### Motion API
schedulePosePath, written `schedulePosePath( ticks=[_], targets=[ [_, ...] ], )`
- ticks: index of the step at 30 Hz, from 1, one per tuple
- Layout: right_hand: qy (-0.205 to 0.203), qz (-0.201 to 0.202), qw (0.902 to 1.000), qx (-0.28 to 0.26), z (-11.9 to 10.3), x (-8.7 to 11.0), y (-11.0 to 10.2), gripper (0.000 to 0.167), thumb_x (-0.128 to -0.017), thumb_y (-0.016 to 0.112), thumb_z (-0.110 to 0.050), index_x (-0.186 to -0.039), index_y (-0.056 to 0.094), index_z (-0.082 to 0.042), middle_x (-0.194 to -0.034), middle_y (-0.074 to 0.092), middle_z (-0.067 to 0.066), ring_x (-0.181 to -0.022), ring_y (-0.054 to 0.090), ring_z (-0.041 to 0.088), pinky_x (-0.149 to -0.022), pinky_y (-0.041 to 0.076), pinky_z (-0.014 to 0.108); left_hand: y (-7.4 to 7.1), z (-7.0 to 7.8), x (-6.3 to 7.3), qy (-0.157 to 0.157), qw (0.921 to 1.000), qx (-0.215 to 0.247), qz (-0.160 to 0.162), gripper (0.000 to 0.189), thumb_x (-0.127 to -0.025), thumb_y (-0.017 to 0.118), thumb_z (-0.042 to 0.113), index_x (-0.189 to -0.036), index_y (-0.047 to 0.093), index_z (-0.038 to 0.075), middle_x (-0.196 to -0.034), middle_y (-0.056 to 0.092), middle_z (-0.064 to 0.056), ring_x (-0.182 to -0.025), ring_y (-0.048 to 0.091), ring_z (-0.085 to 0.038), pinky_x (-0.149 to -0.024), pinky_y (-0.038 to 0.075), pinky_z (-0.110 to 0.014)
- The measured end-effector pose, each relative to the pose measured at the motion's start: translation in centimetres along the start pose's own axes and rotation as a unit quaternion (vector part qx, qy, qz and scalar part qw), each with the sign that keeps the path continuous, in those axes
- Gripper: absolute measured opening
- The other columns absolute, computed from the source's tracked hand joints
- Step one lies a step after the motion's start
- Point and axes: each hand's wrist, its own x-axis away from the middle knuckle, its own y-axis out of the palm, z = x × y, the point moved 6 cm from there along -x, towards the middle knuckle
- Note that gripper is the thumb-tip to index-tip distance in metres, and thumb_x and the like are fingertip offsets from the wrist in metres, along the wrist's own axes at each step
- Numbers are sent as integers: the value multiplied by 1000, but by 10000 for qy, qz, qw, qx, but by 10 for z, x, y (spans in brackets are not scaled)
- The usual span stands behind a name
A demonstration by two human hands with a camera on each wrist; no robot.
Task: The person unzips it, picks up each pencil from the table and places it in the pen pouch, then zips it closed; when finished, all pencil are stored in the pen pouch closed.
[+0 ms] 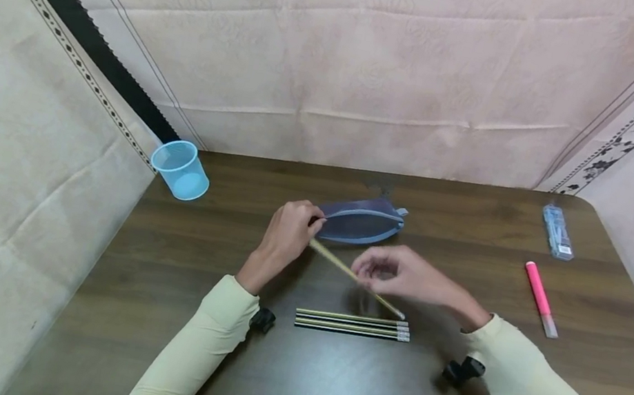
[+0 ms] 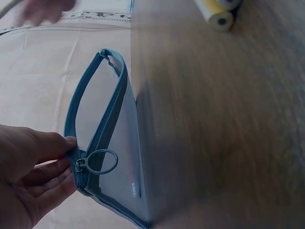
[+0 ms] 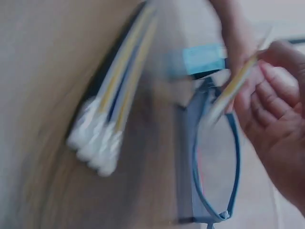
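Observation:
A zippered pouch [image 1: 363, 228] of see-through mesh with blue trim stands with its mouth open near the back of the table. My left hand [image 1: 287, 231] pinches one end of its rim, beside the ring-shaped zipper pull [image 2: 108, 162] in the left wrist view. Between thumb and fingers, my right hand [image 1: 412, 276] holds a striped pencil [image 1: 335, 258] slantwise, its far end close to the pouch. Several matching pencils [image 1: 351, 325] with white ends lie side by side in front of the hands. The right wrist view is blurred.
A light blue cup [image 1: 182, 169] stands at the back left corner. On the right lie a pink marker [image 1: 541, 298] with a pale end and a small blue packet [image 1: 558, 232]. Cloth walls [image 1: 376, 68] border the table's back and sides.

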Motion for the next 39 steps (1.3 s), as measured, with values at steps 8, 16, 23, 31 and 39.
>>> schedulePosePath(
  ticks=[8,16,23,31,39],
  targets=[
    [1440,-956,9183,-3561,19,-1,-9,23,-102,51,-2,-110,72,-3,-98,75,1,-90,70,10,-83,58,27,-2,-2,1,-133,9999,44,-89,13,-94,72,14,-97,80,4,-90,76,-8,-76,69,-16,-68,57,-30],
    [2726,95,8168,-5084,62,-23,-9,29,-105,46,-2,-101,75,-1,-99,77,10,-93,74,15,-87,59,26,-4,3,1,-124,9998,-50,-166,13,-94,72,15,-98,80,5,-92,76,-8,-78,69,-16,-69,57,-30],
    [2901,1768,7338,-5883,85,-45,-20,17,-102,52,2,-101,70,3,-96,76,19,-91,76,26,-92,58,28,-1,7,1,-182,9993,-136,-295,15,-93,73,17,-101,81,6,-94,77,-9,-79,69,-18,-72,58,-32],
    [3027,2390,6857,-6173,88,-61,-18,44,-100,52,4,-144,49,1,-124,69,22,-116,69,24,-107,45,30,1,11,2,-190,9987,-283,-375,15,-93,73,18,-103,81,9,-95,78,-8,-82,71,-18,-76,59,-34],
    [2883,3451,6826,-5761,94,-80,-16,55,-99,48,12,-152,39,1,-155,44,20,-140,48,28,-109,45,33,4,12,0,-128,9990,-316,-293,14,-93,73,17,-103,82,11,-93,78,-6,-85,74,-18,-77,60,-35]
  ],
)
